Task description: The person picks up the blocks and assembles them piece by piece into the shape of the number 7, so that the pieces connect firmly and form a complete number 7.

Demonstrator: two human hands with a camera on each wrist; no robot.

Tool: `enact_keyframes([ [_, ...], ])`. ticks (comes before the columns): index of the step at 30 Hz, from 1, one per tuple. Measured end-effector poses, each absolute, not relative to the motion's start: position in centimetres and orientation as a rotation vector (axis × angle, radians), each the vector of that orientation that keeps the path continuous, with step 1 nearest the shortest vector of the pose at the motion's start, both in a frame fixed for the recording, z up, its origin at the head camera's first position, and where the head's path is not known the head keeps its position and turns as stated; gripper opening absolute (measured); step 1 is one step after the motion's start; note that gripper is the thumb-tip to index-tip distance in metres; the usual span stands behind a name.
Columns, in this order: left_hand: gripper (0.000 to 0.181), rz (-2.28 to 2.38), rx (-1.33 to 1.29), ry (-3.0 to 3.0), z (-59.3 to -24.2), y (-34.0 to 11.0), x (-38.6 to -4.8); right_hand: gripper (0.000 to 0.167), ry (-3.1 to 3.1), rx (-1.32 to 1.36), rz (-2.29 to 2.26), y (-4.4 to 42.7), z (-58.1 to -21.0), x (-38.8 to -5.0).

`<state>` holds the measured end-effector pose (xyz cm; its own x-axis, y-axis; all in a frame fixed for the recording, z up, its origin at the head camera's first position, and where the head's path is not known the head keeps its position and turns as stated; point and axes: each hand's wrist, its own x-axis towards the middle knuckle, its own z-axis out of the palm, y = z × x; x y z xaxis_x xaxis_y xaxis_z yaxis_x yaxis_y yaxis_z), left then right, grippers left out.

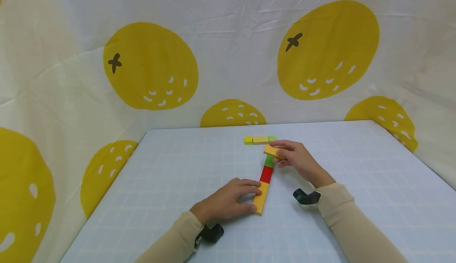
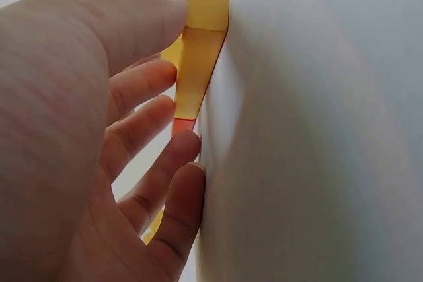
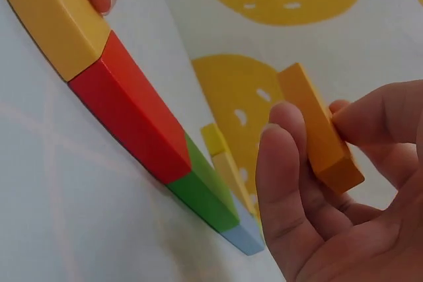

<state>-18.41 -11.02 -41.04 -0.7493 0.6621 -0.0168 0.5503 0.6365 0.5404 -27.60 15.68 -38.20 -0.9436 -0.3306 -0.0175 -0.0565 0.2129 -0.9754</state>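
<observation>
My right hand (image 1: 297,160) pinches an orange block (image 3: 317,127) between thumb and fingers, above the far end of a slanting row. That row holds a yellow-orange block (image 1: 261,199) nearest me, then a red block (image 1: 266,174), a green block (image 1: 269,161) and a light blue block (image 3: 244,232). In the head view the blue one is hidden. My left hand (image 1: 228,199) rests against the yellow-orange block, thumb near its close end and fingertips along its side and top; its fingers (image 2: 149,87) are loosely extended.
Behind the slanting row lies a crosswise row: a small yellow block (image 1: 248,140), a pale yellow longer block (image 1: 261,140) and a light green block (image 1: 272,138). A pale checked table (image 1: 171,168) carries everything. Fruit-patterned curtains (image 1: 235,57) enclose its back and sides.
</observation>
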Motion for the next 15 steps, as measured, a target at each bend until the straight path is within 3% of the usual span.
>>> enact_keyframes([
  [15,0.043,0.769,0.921,2.632,-40.8,-10.8,-18.3,0.044,2.288,-0.325,-1.806,13.6,-38.5,-27.5],
])
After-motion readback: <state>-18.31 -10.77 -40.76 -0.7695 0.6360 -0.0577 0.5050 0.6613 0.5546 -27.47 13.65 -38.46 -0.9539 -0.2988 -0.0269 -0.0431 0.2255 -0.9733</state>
